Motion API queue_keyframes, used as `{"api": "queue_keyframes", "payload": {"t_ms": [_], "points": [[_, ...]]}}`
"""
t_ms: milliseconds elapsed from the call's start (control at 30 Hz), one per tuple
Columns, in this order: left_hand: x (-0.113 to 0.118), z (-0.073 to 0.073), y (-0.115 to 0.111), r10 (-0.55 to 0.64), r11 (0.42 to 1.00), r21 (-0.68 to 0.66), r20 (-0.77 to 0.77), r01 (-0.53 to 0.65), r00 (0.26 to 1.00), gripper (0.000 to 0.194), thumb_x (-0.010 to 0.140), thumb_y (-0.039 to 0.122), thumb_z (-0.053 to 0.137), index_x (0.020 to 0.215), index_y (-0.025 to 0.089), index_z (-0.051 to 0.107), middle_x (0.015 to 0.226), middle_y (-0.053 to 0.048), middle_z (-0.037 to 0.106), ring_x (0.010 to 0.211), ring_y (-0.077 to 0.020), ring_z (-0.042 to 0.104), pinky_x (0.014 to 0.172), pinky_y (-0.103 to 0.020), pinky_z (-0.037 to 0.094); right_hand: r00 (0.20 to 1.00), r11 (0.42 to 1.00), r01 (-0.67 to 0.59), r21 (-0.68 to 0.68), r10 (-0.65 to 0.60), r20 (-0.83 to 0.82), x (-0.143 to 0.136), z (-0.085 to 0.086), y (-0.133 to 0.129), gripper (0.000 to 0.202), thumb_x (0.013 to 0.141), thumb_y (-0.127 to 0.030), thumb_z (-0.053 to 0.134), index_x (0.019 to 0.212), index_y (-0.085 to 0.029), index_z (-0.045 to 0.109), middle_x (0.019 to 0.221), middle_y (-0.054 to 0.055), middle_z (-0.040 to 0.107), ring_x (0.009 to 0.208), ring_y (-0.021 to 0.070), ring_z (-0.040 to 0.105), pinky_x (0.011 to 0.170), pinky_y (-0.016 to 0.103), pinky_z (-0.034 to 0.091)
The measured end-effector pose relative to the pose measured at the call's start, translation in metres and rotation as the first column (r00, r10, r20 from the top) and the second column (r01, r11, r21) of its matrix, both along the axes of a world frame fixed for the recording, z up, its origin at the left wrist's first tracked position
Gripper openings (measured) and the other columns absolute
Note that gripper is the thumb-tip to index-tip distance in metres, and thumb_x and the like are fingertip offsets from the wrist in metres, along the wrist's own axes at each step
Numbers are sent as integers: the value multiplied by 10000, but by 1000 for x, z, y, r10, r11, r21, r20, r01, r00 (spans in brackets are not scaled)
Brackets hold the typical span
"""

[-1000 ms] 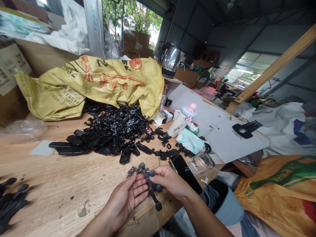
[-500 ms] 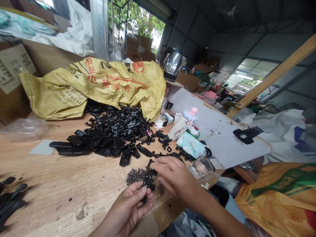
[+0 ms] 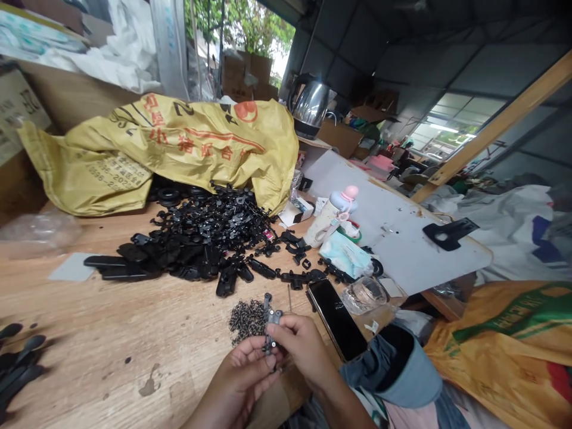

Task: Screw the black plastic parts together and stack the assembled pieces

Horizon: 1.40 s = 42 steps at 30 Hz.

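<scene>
A small black plastic part [image 3: 273, 319] with round knobs and bright screw-like dots is held between both hands, above the table's near edge. My left hand [image 3: 243, 375] pinches its lower end between thumb and fingers. My right hand [image 3: 301, 345] grips its right side, thumb on top. Just behind the part lies a pile of small dark screws [image 3: 246, 320]. Farther back spreads a large heap of black plastic parts [image 3: 214, 229], with flat black pieces [image 3: 125, 268] at its left. Fingers cover the lower end of the held part.
A phone [image 3: 337, 319] lies right of my right hand, near a clear plastic container [image 3: 364, 295]. Beyond are a tissue pack [image 3: 346, 253], a bottle [image 3: 330, 220] and a yellow sack [image 3: 214, 149]. More black parts [image 3: 20, 360] lie at the left edge.
My right hand has come down and left onto the part, uncovering the phone. The part has turned, now showing a lighter face with bright dots.
</scene>
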<state>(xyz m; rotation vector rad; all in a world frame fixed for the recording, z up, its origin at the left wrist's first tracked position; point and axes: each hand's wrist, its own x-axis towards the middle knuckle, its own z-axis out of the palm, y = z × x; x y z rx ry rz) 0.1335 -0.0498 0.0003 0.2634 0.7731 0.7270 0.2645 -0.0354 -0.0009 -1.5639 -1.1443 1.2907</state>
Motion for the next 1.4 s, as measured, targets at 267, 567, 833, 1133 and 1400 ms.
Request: {"api": "queue_keyframes", "payload": {"t_ms": [267,567,833,1133,1400], "points": [[-13,6,9,64,998,5,-138,-64,988,154,706,132,597,845,157,658,866,-46,679,886,-141,606,847,-243,441,915,962,-153,226,51,401,7,10,0,374,740,-305,545,461,-179,330,527,-48,317,524,91,354,500,219,301],[-27,13,26,-14,997,-81,-91,7,996,138,723,202,622,837,127,643,786,-55,674,726,-152,645,749,-281,506,224,427,-875,230,-65,972,31,52,18,185,884,-172,407,926,-203,585,807,38,482,764,164,383,686,294,310],[-15,14,16,25,999,-47,2,-25,1000,152,636,107,704,755,134,614,651,-9,641,580,-87,613,624,-198,498,503,471,-767,435,20,864,34,50,13,249,889,-165,390,1059,-208,566,861,54,558,797,153,489,696,282,389],[4,1,4,13,991,135,-91,-1,996,174,646,239,702,707,160,560,637,-16,672,605,-111,614,602,-206,452,983,989,-124,-86,111,-148,10,12,0,350,642,-464,662,616,-125,583,483,-20,528,414,77,471,390,182,325],[-45,-9,45,229,712,560,-755,423,615,354,764,352,522,1071,179,540,1008,-98,635,939,-205,589,833,-332,452,962,983,15,-185,-65,-264,26,8,3,359,534,-423,745,552,-116,560,433,-67,446,333,12,315,297,142,220]]}}
